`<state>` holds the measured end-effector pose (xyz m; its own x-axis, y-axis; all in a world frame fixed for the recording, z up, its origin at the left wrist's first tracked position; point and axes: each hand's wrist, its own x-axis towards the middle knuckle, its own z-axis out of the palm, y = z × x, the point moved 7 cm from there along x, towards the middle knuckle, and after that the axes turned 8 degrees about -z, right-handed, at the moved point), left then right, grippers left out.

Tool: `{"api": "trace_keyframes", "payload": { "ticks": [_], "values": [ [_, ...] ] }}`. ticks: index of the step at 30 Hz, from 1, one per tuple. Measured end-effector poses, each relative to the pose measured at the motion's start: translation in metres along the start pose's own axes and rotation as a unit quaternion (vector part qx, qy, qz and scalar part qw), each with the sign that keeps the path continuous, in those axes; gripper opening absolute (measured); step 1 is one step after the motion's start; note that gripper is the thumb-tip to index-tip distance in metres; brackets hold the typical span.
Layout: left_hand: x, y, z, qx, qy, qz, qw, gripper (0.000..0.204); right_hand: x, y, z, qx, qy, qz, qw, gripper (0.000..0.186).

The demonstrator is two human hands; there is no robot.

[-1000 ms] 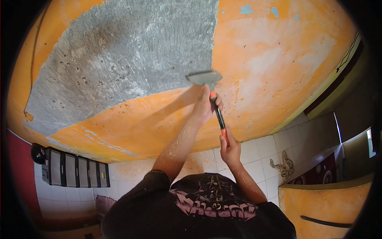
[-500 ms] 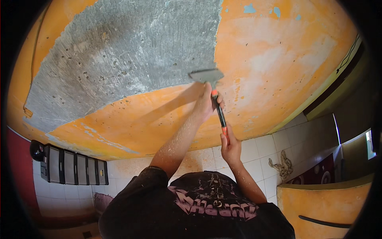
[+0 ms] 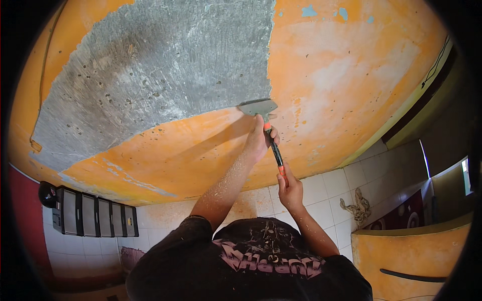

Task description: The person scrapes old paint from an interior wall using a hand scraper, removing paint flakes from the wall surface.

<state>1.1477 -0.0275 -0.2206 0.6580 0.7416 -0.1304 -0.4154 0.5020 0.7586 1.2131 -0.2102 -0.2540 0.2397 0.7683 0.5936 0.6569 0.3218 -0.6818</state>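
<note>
A long-handled scraper [image 3: 258,107] with a wide grey blade and a black and orange handle is held up against the wall [image 3: 321,100]. Its blade lies at the lower edge of the bare grey patch [image 3: 175,60], where the orange paint begins. My left hand [image 3: 259,141] is wrapped round the upper handle, just below the blade, with the thumb up along it. Lower down, my right hand [image 3: 290,189] grips the handle's orange end. Pale flakes stick to both forearms.
A black and grey drawer unit [image 3: 95,213] stands at the left, with a black helmet [image 3: 47,194] beside it. White tiles [image 3: 321,193] cover the floor. A crumpled cloth [image 3: 357,205] lies at the right, near a low orange wall [image 3: 411,256]. A cable [image 3: 44,75] hangs down the wall's left side.
The scraper blade has moved down the wall a little, to the edge of the orange paint. Both hands have come down with it, still on the handle.
</note>
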Motion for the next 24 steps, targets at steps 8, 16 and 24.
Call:
{"api": "trace_keyframes", "payload": {
  "ticks": [8, 16, 24],
  "values": [
    [0.002, 0.020, 0.026, -0.023, -0.072, 0.017, 0.997, 0.056, 0.017, -0.010, -0.007, 0.015, -0.022, 0.058, 0.998, 0.048],
    [0.006, 0.036, 0.035, -0.002, -0.056, 0.025, 0.998, 0.057, 0.034, -0.022, -0.011, 0.013, -0.032, 0.104, 0.994, 0.049],
    [0.000, 0.009, 0.009, -0.032, -0.001, -0.014, 0.999, 0.056, 0.010, -0.004, 0.001, 0.027, -0.014, 0.064, 0.997, 0.048]
  ]
}}
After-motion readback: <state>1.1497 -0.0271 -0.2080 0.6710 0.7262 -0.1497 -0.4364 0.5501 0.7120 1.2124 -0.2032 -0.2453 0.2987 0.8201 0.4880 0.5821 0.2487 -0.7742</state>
